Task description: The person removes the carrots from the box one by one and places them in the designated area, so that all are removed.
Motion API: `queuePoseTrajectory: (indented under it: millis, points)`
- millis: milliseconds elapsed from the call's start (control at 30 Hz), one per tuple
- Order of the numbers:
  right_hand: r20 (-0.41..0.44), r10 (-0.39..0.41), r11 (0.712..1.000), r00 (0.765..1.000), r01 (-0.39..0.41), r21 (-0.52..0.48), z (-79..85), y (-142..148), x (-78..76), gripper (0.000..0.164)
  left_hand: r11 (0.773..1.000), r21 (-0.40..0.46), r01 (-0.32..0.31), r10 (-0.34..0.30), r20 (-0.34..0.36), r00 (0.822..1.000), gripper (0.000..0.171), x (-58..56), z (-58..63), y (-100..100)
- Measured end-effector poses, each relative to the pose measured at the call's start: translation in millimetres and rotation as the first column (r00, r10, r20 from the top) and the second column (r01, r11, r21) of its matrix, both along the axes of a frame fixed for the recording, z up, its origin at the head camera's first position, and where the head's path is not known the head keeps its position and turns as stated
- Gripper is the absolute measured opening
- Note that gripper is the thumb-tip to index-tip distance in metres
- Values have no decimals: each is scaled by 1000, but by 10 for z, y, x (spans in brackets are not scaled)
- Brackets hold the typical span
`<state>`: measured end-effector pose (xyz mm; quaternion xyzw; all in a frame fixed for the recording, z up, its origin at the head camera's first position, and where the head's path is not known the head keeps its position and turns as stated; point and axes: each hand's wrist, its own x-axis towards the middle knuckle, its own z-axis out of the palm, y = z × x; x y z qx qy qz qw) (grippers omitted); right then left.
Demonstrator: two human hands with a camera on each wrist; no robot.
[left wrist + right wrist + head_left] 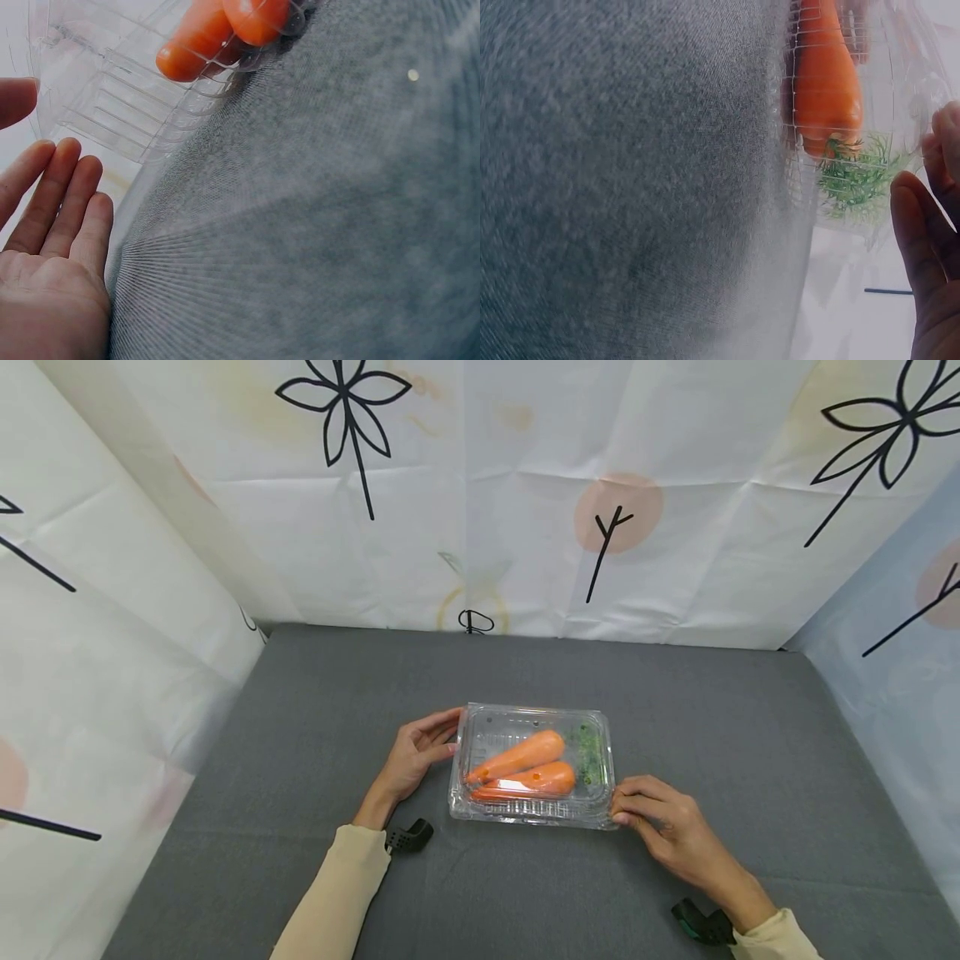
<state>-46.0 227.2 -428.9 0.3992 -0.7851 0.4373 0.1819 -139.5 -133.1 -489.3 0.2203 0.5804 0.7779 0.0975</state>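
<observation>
Clear plastic box [517,812], carrots [528,753] inside, sits between the left hand [415,756], fingers extended at its side, and the right hand [667,827], pinching its near corner! Seemingly it's edge work now; next likely calls for steady left-side bracing.

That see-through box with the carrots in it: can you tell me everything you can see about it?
The clear box is rectangular, looks like thin plastic, and has ribbed sides and a lid that appears closed. Inside lie two carrots, with leafy greens toward its right end. It appears to rest flat, slightly askew, on the grey tabletop. The right hand pinches its near right corner; the left hand is at its left end, contact unclear.
</observation>
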Motion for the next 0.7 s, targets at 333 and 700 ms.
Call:
queuePoseTrajectory:
  millis: [333,700]
  points:
    - [3,10,1000,1000,-10,0,207,-103,46,25,1000,7,-11,11,-11,1000,56,5,9,6]
    - [31,30,999,999,-31,16,-5,13,5,30,996,-80,-32,26,-72,997,53,-14,40,-7]
